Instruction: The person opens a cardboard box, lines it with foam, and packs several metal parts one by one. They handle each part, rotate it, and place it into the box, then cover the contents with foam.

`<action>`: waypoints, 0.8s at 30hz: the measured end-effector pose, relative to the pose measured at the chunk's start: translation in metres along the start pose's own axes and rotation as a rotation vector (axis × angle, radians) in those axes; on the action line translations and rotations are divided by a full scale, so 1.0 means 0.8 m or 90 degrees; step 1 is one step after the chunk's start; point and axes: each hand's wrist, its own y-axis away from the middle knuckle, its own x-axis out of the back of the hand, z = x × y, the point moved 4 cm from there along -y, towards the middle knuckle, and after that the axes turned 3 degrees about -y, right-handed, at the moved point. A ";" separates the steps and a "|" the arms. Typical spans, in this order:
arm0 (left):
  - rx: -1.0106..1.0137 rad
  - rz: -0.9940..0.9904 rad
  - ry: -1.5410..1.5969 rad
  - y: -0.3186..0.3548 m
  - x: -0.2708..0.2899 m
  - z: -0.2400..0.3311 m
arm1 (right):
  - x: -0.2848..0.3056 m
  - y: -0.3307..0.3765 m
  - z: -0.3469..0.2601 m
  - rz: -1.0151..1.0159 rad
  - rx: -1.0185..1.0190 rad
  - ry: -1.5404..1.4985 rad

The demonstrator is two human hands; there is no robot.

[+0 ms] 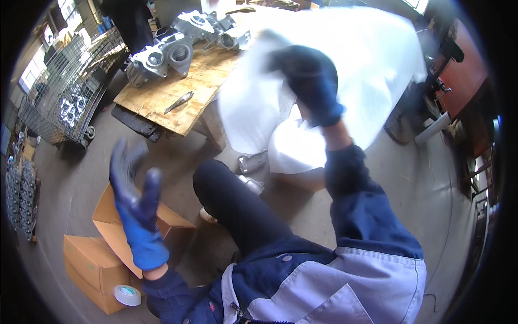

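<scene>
My left hand (133, 186), in a blue and black work glove, is raised above an open cardboard box (105, 213). Its fingers are spread and nothing is in them. Over the wooden table, my right hand (307, 75), gloved the same way, is in front of a large white foam sheet (377, 59). Motion smears its fingers, so whether they grip the sheet cannot be made out. The sheet drapes off the table's near side. Several grey metal castings (179, 54) stand on the plywood top (208, 81), and a utility knife (179, 101) lies near its corner.
A roll of tape (127, 295) rests against the box at lower left. More metal parts (253, 162) lie on the floor below the table. A wire cage (70, 89) on wheels stands at far left, with stacked castings (21, 194) nearer. Red equipment (463, 65) is at right.
</scene>
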 end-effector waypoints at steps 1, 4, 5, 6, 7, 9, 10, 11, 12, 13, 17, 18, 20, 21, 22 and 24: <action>-0.176 0.011 -0.006 -0.023 -0.027 0.027 | -0.041 0.000 -0.022 -0.091 0.011 0.010; -0.303 0.101 -0.136 -0.058 -0.062 0.089 | -0.143 0.018 -0.125 -0.194 0.321 0.053; -0.218 0.136 -0.147 -0.076 -0.070 0.085 | -0.171 0.037 -0.112 -0.250 0.272 0.030; -0.132 0.175 -0.162 -0.088 -0.070 0.072 | -0.193 0.057 -0.098 -0.307 0.227 0.001; 0.017 0.198 -0.096 -0.097 -0.046 0.046 | -0.194 0.063 -0.121 -0.325 0.184 0.022; 0.141 0.254 0.000 -0.109 -0.009 0.000 | -0.164 0.075 -0.140 -0.194 0.167 0.121; 0.116 0.300 0.007 -0.106 0.020 -0.002 | -0.146 0.078 -0.145 -0.043 0.195 0.172; 0.162 0.329 -0.013 -0.100 0.049 0.008 | -0.121 0.079 -0.151 0.063 0.242 0.262; 0.132 0.333 0.030 -0.099 0.059 0.003 | -0.082 0.079 -0.153 0.175 0.287 0.371; 0.097 0.342 0.066 -0.100 0.068 -0.008 | -0.053 0.081 -0.153 0.291 0.350 0.508; 0.053 0.345 0.144 -0.109 0.133 -0.020 | 0.012 0.031 -0.120 0.292 0.205 0.524; 0.036 0.330 0.165 -0.108 0.152 -0.039 | 0.006 0.017 -0.094 0.224 0.156 0.439; 0.073 0.344 0.209 -0.091 0.182 -0.022 | -0.050 0.008 -0.063 0.038 0.090 0.299; 0.104 0.353 0.259 -0.075 0.213 -0.023 | -0.090 0.016 -0.074 -0.029 0.049 0.286; 0.095 0.371 0.182 -0.065 0.263 -0.036 | -0.131 0.013 -0.093 -0.085 0.110 0.216; 0.101 0.510 0.188 -0.017 0.302 -0.020 | -0.197 0.033 -0.105 -0.246 0.096 0.225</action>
